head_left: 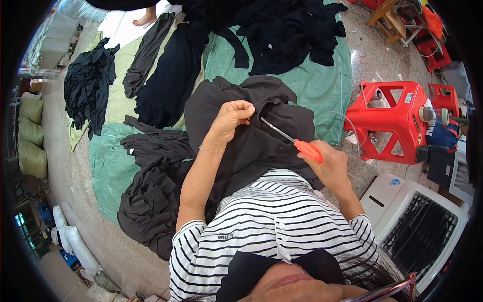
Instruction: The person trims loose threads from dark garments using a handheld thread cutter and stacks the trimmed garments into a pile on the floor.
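Across my lap lies a dark grey garment (282, 121), bunched in folds. My left hand (234, 118) is closed in a pinch at its upper part, thumb and forefinger together on the cloth. My right hand (329, 163) grips scissors (307, 149) by their orange handle. Their slim metal blades look closed and point up and left over the garment, the tip just right of my left fingers. What exactly my left fingertips pinch is too small to make out beyond the cloth.
Dark garments (151, 201) are heaped at my left, on a green sheet (108, 186). Ahead lie navy clothes (287, 45) and another dark pile (90, 83). At right stand a red plastic stool (392, 121) and a white air cooler (380, 196). A bare foot (146, 19) shows at the far edge.
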Tool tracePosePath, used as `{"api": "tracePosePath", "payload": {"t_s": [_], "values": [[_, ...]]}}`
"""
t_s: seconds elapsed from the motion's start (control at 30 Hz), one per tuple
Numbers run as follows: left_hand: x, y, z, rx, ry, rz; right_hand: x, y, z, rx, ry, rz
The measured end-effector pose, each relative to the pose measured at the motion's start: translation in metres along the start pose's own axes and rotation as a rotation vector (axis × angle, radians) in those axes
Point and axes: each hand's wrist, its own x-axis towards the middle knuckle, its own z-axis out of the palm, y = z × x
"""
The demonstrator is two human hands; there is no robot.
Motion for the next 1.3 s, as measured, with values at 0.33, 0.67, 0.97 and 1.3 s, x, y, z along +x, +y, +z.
{"api": "tracePosePath", "payload": {"t_s": [0.33, 0.67, 0.97, 1.3], "values": [[-0.006, 0.026, 0.046, 0.945, 0.235, 0.769, 0.000, 0.023, -0.006, 0.021, 0.148, 0.118], [0.064, 0.020, 0.053, 1.432, -0.194, 0.552, 0.002, 0.028, -0.017, -0.013, 0.124, 0.202], [0.060, 0.011, 0.048, 1.097, -0.103, 0.456, 0.005, 0.031, -0.016, -0.053, 0.079, 0.160], [0.038, 0.011, 0.051, 1.114, 0.013, 0.781, -0.003, 0.037, -0.012, 0.038, 0.130, 0.172]]}}
